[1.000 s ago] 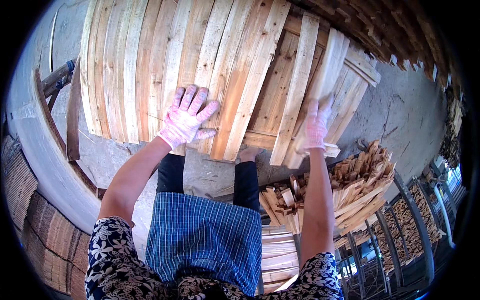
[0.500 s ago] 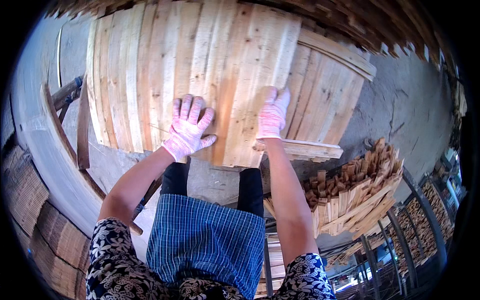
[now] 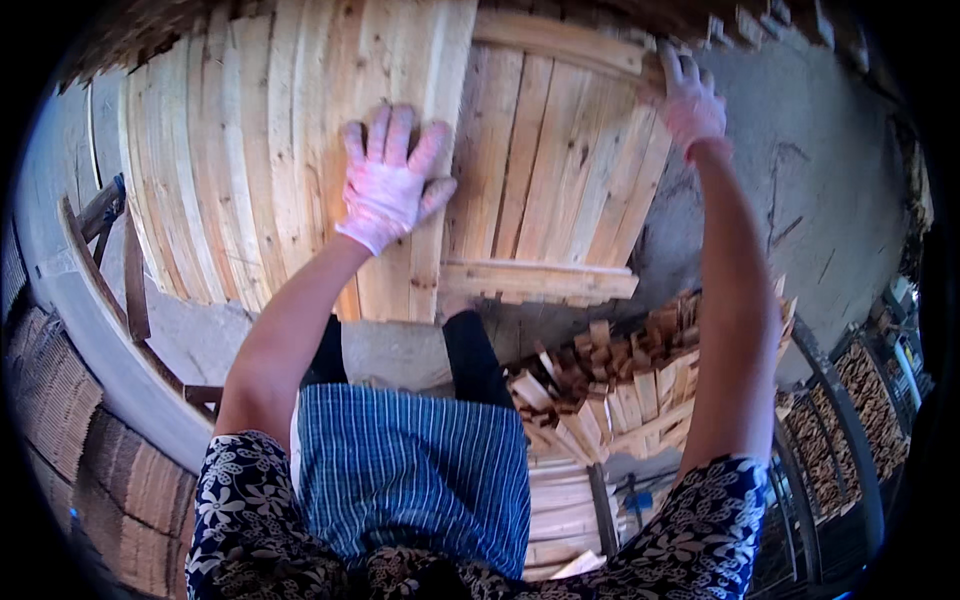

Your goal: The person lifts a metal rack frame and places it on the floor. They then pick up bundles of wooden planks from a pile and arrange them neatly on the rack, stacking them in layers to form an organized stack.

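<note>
Pale wooden boards lie edge to edge in an upper layer (image 3: 280,150). My left hand (image 3: 388,185), in a pinkish-white knit glove, rests flat on them with fingers spread, close to the layer's right edge. To the right shows a lower layer of boards (image 3: 560,160). A far wooden strip (image 3: 565,42) and a near wooden strip (image 3: 540,278) lie across its ends. My right hand (image 3: 692,108), gloved alike, reaches to the far right corner, by the end of the far strip. Its fingers are stretched out and slightly blurred; whether they touch the strip I cannot tell.
Short wood offcuts (image 3: 640,375) are heaped at the near right, close to my right forearm. A wooden frame (image 3: 130,270) stands at the left. Dark-edged wood is stacked along the far side. More cut wood (image 3: 860,420) lies behind bars at the far right.
My right hand has left the upper boards and moved right and away to the far corner. My view has shifted right, so more of the lower layer shows. The left hand stays flat on the boards.
</note>
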{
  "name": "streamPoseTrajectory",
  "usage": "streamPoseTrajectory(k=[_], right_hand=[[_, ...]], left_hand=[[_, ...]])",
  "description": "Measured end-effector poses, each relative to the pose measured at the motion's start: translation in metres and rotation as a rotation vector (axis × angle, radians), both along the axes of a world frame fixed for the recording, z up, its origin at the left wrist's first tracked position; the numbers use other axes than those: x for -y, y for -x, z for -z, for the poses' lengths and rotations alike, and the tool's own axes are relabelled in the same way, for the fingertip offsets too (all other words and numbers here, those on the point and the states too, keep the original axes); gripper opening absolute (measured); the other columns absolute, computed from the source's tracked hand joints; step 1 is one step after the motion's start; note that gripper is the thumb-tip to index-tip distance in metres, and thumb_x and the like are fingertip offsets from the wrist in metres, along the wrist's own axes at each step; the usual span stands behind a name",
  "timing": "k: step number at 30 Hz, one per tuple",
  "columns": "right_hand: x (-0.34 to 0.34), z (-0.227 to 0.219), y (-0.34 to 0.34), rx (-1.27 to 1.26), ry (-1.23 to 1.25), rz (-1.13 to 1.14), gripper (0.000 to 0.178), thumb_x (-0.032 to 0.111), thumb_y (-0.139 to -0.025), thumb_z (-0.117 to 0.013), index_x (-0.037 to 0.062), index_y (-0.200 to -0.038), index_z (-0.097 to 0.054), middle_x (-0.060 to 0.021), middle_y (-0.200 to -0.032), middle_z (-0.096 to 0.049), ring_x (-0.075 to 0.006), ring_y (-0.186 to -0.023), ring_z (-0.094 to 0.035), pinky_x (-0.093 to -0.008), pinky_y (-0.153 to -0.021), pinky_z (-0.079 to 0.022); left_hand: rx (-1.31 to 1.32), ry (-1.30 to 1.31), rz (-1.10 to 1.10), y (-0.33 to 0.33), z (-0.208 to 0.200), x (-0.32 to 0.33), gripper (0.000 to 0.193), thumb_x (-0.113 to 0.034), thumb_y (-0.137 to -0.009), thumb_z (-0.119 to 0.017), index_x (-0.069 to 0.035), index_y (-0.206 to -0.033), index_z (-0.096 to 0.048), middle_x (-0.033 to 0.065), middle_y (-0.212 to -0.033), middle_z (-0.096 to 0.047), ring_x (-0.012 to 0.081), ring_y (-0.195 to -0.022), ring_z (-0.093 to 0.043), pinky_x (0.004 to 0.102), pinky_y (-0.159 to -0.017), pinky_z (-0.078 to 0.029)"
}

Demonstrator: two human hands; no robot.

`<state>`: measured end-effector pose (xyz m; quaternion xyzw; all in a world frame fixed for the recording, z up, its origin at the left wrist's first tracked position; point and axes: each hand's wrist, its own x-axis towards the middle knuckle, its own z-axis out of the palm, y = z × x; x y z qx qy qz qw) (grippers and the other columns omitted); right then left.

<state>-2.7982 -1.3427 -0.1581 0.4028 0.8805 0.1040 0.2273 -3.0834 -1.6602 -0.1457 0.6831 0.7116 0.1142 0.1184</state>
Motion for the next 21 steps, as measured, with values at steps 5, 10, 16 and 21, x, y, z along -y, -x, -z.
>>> streamPoseTrajectory(k=[5,10,16,21], right_hand=[[0.003,-0.001,0.017,0.037,0.124,0.044,0.051,0.033,-0.097,-0.054,0.0129,-0.144,-0.048,-0.0138,-0.137,-0.055,-0.0328,-0.122,-0.055,-0.0474,-0.101,-0.046],[0.062,-0.018,0.023,-0.188,-0.203,0.099,0.066,0.033,-0.089,-0.063,0.0178,-0.15,-0.04,-0.0165,-0.148,-0.049,-0.0354,-0.131,-0.05,-0.0643,-0.099,-0.042],[0.312,-0.067,-0.071,-0.545,0.316,0.241,0.046,0.028,-0.091,-0.061,0.0088,-0.132,-0.057,-0.0168,-0.118,-0.059,-0.0378,-0.117,-0.053,-0.0594,-0.102,-0.039],[0.535,-0.153,-0.147,-0.778,0.608,1.261,0.045,0.025,-0.094,-0.061,0.0076,-0.135,-0.054,-0.019,-0.113,-0.062,-0.0397,-0.107,-0.06,-0.0463,-0.096,-0.047]], left_hand=[[-0.053,0.013,-0.027,0.001,0.003,0.009,0.075,-0.044,-0.073,-0.075,-0.015,-0.138,-0.05,0.0202,-0.139,-0.043,0.0412,-0.132,-0.038,0.0579,-0.105,-0.027],[-0.135,0.063,0.015,-0.007,0.013,0.01,0.074,-0.047,-0.08,-0.07,-0.013,-0.141,-0.049,0.0224,-0.143,-0.042,0.0434,-0.136,-0.036,0.0599,-0.109,-0.025],[-0.301,0.064,0.05,-0.016,0.023,0.014,0.073,-0.05,-0.084,-0.068,-0.015,-0.144,-0.045,0.0203,-0.143,-0.041,0.0432,-0.136,-0.035,0.0612,-0.105,-0.029],[-0.452,0.082,0.039,-0.016,0.029,0.013,0.075,-0.048,-0.086,-0.067,-0.015,-0.147,-0.04,0.0195,-0.148,-0.037,0.0437,-0.139,-0.034,0.0628,-0.106,-0.032]])
